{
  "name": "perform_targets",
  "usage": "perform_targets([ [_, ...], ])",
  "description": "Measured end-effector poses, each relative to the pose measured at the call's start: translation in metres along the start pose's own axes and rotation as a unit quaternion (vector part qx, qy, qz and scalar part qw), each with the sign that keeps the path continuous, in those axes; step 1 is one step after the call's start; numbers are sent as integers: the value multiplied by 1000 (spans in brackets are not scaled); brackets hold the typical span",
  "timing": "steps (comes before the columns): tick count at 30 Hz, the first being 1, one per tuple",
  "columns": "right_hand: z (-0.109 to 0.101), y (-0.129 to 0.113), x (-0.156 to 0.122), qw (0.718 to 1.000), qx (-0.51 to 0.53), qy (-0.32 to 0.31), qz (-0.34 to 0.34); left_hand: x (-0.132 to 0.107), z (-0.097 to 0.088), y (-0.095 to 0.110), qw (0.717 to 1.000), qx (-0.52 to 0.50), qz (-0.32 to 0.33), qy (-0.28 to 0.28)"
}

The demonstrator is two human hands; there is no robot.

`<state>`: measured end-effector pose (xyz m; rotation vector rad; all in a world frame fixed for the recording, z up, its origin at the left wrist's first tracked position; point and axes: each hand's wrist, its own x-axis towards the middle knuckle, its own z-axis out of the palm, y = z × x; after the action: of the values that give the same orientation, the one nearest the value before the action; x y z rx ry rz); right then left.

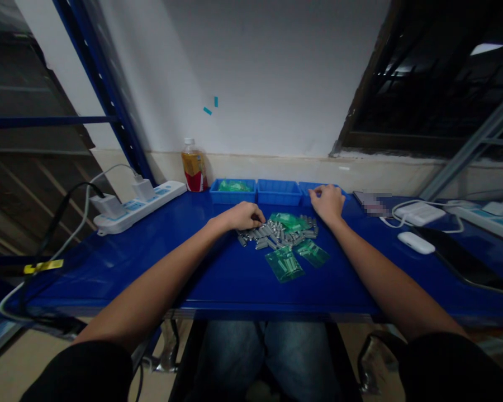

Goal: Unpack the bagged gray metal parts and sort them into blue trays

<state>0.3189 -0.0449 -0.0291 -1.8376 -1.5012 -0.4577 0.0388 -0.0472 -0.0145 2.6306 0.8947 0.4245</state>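
A loose pile of small grey metal cylinders (272, 237) lies in the middle of the blue table. My left hand (247, 216) is at the pile's left edge, with fingers curled together and pointing down; whatever is in them is hidden. On the pile rests a green plastic bag (291, 222). Two flat green bags with pieces inside lie in front: the nearer bag (285, 263) and the right-hand bag (313, 253). My right hand (328, 204) is over the front edge of the right blue bin (305, 190), its fingers bent and closed; what they hold is not visible.
The left blue bin (233, 198) holds green bags; the middle blue bin (279, 194) stands beside it. A drink bottle (194, 167) and a power strip (151, 204) are at left. A phone (465, 259), a white earbud case (416, 243) and a white charger (420, 213) lie at right.
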Motion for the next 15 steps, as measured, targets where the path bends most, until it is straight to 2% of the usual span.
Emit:
perform_targets([
  [4, -1, -6, -3, 1000, -6, -19, -10, 0, 0, 0, 1000, -7, 4, 0],
  [7, -10, -20, -8, 999, -2, -24, -46, 1, 2, -3, 999, -5, -10, 32],
  [10, -25, -44, -19, 986, 51, -38, -152, 1, 0, -5, 997, -14, -31, 70],
  [13, -38, -72, -33, 946, 109, -73, -295, 2, -3, -1, 991, -63, -43, 108],
  [15, -43, -86, -42, 925, 120, -85, -351, 3, -4, 3, 985, -113, -31, 126],
])
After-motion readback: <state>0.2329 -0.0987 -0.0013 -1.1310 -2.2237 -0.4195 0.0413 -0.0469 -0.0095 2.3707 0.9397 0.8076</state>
